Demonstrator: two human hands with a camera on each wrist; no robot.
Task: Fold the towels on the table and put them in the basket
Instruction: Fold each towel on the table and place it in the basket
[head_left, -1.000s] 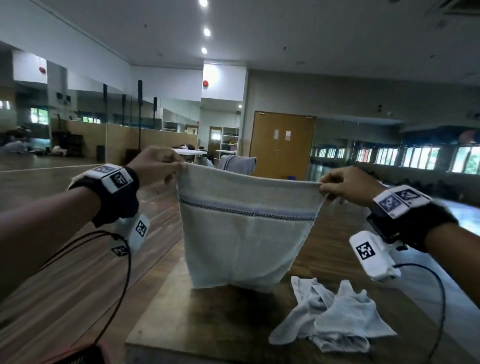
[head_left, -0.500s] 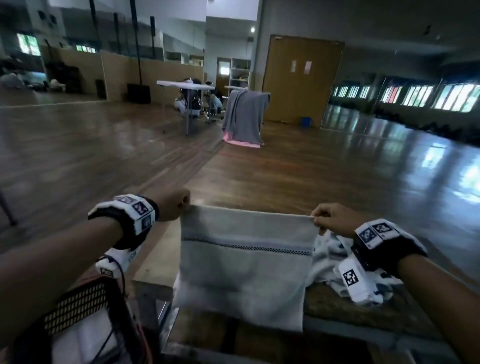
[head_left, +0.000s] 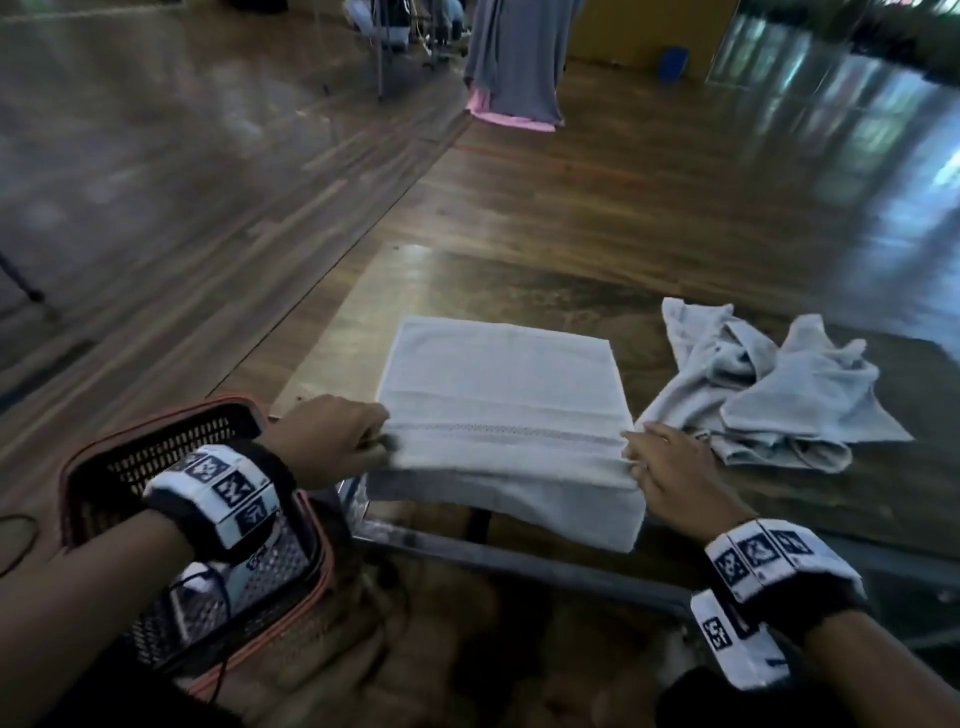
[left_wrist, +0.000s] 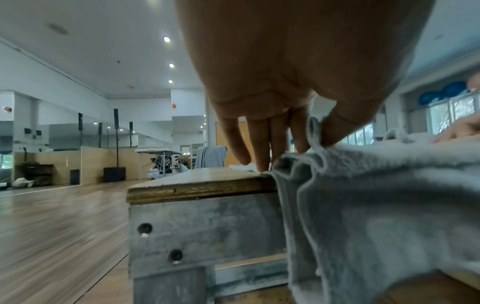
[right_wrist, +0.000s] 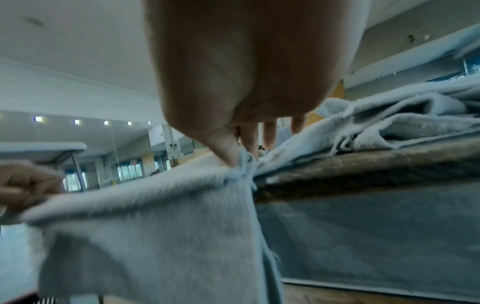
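Observation:
A pale towel (head_left: 498, 379) with a dotted stripe lies spread on the wooden table (head_left: 493, 275). Its near part hangs over the front edge. My left hand (head_left: 383, 442) pinches the towel's left edge at the stripe, and my right hand (head_left: 631, 460) pinches the right edge. In the left wrist view, thumb and fingers (left_wrist: 262, 156) hold bunched towel (left_wrist: 376, 205) at the table edge (left_wrist: 202, 189). In the right wrist view, the thumb (right_wrist: 228, 152) nips the towel (right_wrist: 155, 216). A crumpled towel (head_left: 779, 395) lies to the right. A black mesh basket (head_left: 93, 457) with a red rim stands at lower left.
The table's metal frame (head_left: 519, 556) runs below the front edge. Cables hang from my wrists over the basket. Far back on the wooden floor (head_left: 208, 182) stand a grey draped cloth (head_left: 514, 57) and a blue bin (head_left: 675, 62).
A second ago both hands held the towel up in the air. They have come down and laid it flat on the table, still pinching its side edges. The view has tilted down.

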